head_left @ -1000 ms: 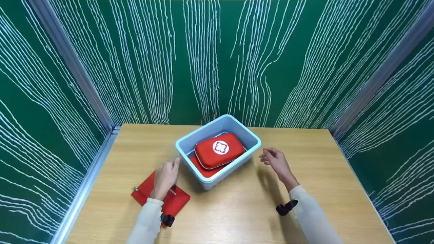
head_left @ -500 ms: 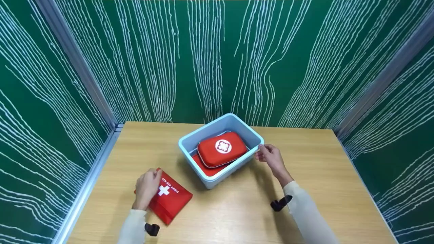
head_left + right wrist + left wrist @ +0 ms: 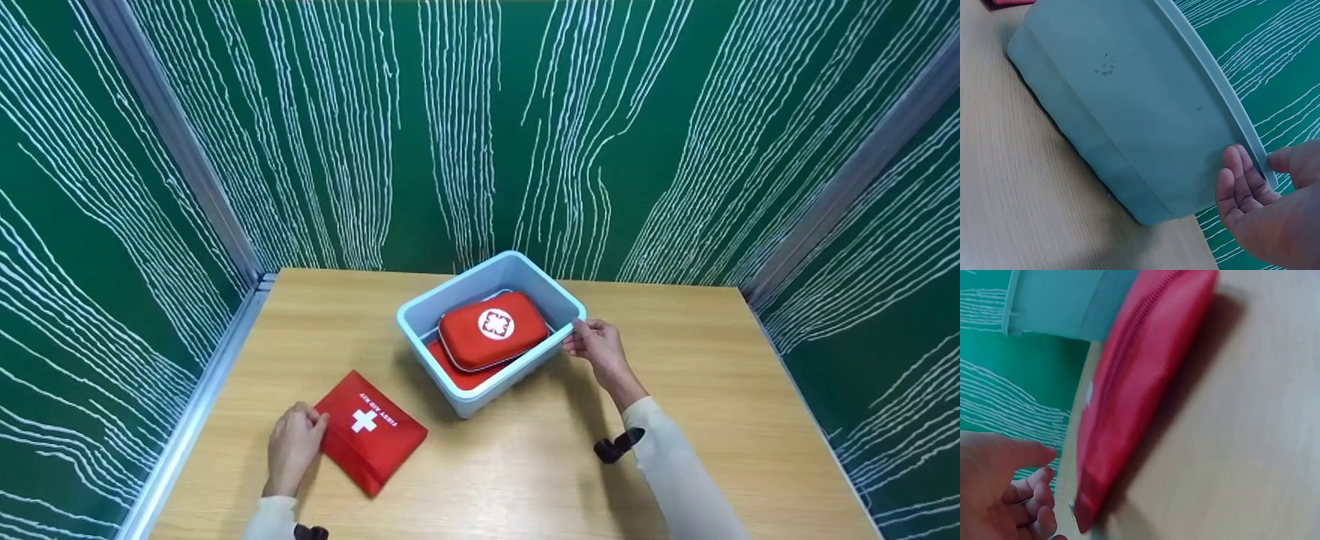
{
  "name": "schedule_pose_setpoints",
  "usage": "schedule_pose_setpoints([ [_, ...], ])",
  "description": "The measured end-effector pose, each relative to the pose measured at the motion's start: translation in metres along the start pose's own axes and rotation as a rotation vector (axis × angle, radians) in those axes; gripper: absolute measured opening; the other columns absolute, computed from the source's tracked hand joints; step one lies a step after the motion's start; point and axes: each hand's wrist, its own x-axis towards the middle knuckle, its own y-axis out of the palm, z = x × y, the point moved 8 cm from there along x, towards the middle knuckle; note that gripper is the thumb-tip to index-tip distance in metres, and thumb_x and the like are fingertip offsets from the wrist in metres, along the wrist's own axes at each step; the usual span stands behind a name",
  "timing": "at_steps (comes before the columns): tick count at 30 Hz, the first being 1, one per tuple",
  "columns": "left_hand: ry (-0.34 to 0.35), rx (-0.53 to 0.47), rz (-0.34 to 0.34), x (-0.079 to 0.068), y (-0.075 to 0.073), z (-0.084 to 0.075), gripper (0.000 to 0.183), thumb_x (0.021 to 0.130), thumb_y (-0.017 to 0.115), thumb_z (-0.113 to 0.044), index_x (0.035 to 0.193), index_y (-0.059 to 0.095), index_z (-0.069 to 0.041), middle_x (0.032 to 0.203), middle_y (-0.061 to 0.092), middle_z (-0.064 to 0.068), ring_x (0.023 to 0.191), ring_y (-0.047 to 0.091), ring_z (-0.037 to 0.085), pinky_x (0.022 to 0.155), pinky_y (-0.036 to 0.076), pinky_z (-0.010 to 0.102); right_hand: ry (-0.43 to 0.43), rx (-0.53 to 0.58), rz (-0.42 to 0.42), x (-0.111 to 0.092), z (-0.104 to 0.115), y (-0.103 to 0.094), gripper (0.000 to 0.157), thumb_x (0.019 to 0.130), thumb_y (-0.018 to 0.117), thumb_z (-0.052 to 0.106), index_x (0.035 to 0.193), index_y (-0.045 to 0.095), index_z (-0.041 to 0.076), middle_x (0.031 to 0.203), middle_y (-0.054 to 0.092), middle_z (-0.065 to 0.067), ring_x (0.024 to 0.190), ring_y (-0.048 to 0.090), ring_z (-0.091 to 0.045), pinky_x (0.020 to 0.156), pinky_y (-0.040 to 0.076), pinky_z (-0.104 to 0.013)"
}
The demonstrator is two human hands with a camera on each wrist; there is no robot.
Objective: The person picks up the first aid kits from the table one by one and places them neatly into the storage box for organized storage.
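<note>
A light blue plastic bin (image 3: 477,403) stands near the middle of the table, turned at an angle. My right hand (image 3: 606,356) pinches its right corner; in the right wrist view the thumb lies over the rim and the fingers (image 3: 1235,180) bend against the outer wall. Inside sits a red zipped case (image 3: 466,341) with a white round emblem, partly covering a flat red item (image 3: 459,376). To the left, a red first aid pouch (image 3: 386,450) lies with its white cross up. Beside its left edge is my left hand (image 3: 294,444), fingers loosely bent, holding nothing.
The wooden table (image 3: 525,480) ends at a green wall (image 3: 457,150) with white wavy lines. Green side panels and grey metal posts (image 3: 180,135) flank it. A black camera (image 3: 619,446) is worn on the right wrist.
My left hand has moved left and toward me, from over the pouch to beside it, uncovering the lettering and cross. The right hand has come left and taken hold of the bin's rim.
</note>
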Motion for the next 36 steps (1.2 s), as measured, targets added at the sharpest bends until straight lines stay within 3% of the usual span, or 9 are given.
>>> schedule_pose_setpoints([
  [5, -0.045, 0.074, 0.001, -0.005, 0.001, 0.018, 0.036, 0.090, 0.067, -0.026, 0.111, 0.057, 0.002, 0.107, 0.054, 0.021, 0.101, 0.047, 0.037, 0.082, 0.040, 0.048, 0.010, -0.018, 0.017, 0.000, 0.000, -0.002, 0.022, 0.103, 0.050, 0.021, 0.110, 0.045, 0.000, 0.080, 0.067, -0.008, 0.065, 0.064, -0.012, 0.067, 0.057, -0.027],
  [9, -0.082, 0.102, 0.054, -0.005, 0.005, 0.026, 0.055, 0.092, 0.063, -0.036, 0.127, 0.052, 0.005, 0.116, 0.050, 0.026, 0.104, 0.043, 0.040, 0.083, 0.039, 0.050, 0.011, -0.034, 0.016, -0.002, 0.001, -0.004, 0.023, 0.103, 0.050, 0.022, 0.111, 0.045, 0.000, 0.081, 0.067, -0.008, 0.065, 0.064, -0.011, 0.070, 0.057, -0.029],
  [12, -0.088, 0.099, 0.074, -0.004, 0.007, 0.027, 0.059, 0.093, 0.061, -0.038, 0.130, 0.050, 0.007, 0.116, 0.050, 0.026, 0.103, 0.043, 0.040, 0.082, 0.040, 0.049, 0.004, -0.023, 0.010, -0.002, 0.001, -0.004, 0.021, 0.103, 0.051, 0.021, 0.108, 0.047, 0.000, 0.077, 0.066, -0.007, 0.063, 0.063, -0.011, 0.068, 0.056, -0.028],
  [17, -0.062, 0.084, 0.059, -0.002, 0.006, 0.028, 0.044, 0.095, 0.060, -0.030, 0.115, 0.057, 0.009, 0.105, 0.054, 0.024, 0.098, 0.046, 0.038, 0.076, 0.039, 0.045, -0.039, 0.013, 0.017, -0.001, 0.001, -0.002, 0.017, 0.102, 0.051, 0.016, 0.101, 0.049, -0.001, 0.069, 0.064, -0.003, 0.057, 0.061, -0.009, 0.059, 0.054, -0.025],
  [22, -0.074, 0.048, 0.075, -0.002, 0.006, 0.029, 0.030, 0.095, 0.058, -0.026, 0.099, 0.056, 0.004, 0.099, 0.055, 0.022, 0.100, 0.050, 0.040, 0.079, 0.042, 0.049, -0.047, 0.006, 0.016, 0.000, 0.001, -0.001, 0.017, 0.102, 0.050, 0.016, 0.100, 0.049, -0.001, 0.068, 0.064, -0.002, 0.056, 0.060, -0.009, 0.058, 0.053, -0.024],
  [28, -0.103, -0.006, 0.101, -0.004, 0.007, 0.024, 0.035, 0.094, 0.062, -0.030, 0.103, 0.058, 0.004, 0.100, 0.059, 0.020, 0.101, 0.057, 0.038, 0.083, 0.045, 0.051, -0.033, -0.018, 0.019, 0.000, 0.002, -0.002, 0.020, 0.103, 0.050, 0.018, 0.104, 0.049, -0.002, 0.070, 0.064, -0.003, 0.059, 0.061, -0.010, 0.060, 0.053, -0.025],
  [36, -0.139, -0.025, 0.134, -0.004, 0.014, 0.022, 0.032, 0.092, 0.066, -0.029, 0.096, 0.058, 0.001, 0.088, 0.056, 0.011, 0.086, 0.055, 0.026, 0.072, 0.044, 0.041, 0.021, -0.002, 0.035, -0.006, 0.006, 0.000, 0.019, 0.102, 0.050, 0.016, 0.107, 0.048, -0.002, 0.076, 0.066, -0.008, 0.063, 0.062, -0.014, 0.065, 0.056, -0.028],
])
